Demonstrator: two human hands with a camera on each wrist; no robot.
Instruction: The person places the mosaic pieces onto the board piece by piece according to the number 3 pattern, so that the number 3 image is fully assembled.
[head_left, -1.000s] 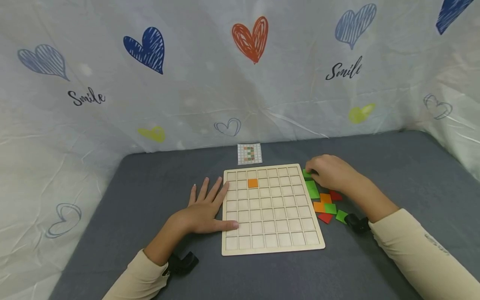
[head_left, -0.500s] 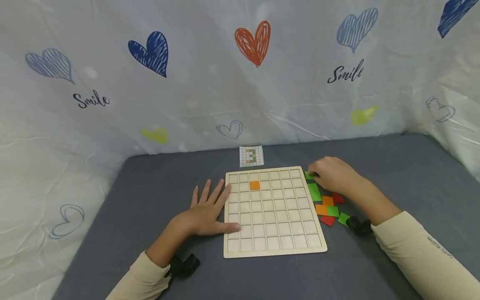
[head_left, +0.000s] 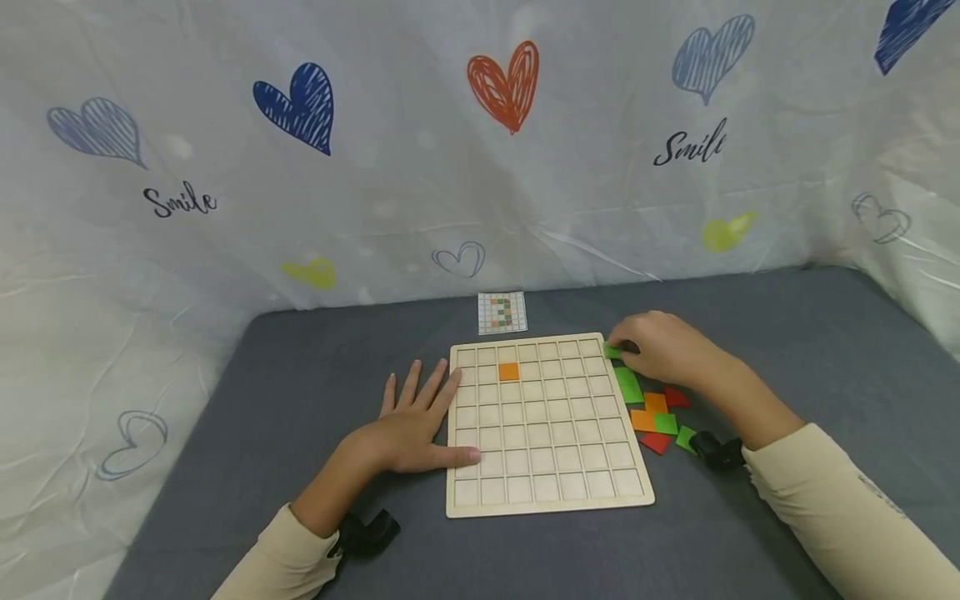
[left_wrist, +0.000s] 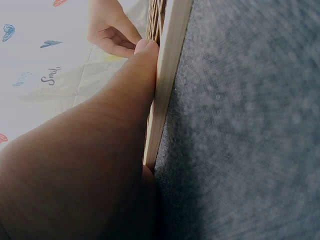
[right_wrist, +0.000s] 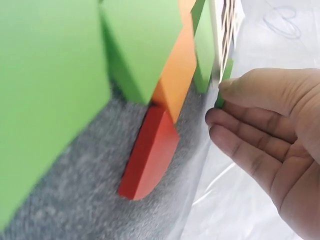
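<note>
A square wooden grid board (head_left: 540, 433) lies on the table with one orange tile (head_left: 508, 372) in a cell of its second row. My left hand (head_left: 408, 433) rests spread along the board's left edge, its thumb lying over the frame, as the left wrist view shows up close. At the board's upper right corner my right hand (head_left: 660, 346) pinches a green tile (right_wrist: 226, 80) between thumb and fingers. Just below that hand lies a larger green piece (head_left: 628, 385) against the board's right edge.
Right of the board lie loose orange tiles (head_left: 642, 420), red pieces (head_left: 655, 443) and green tiles (head_left: 665, 423), some overlapping. A small printed pattern card (head_left: 502, 313) lies behind the board. A white curtain with hearts (head_left: 405, 167) hangs behind the grey table (head_left: 337, 358).
My right hand has shifted slightly left with the green tile, which now reaches the board's upper right edge. The left hand has stayed in place on the board.
</note>
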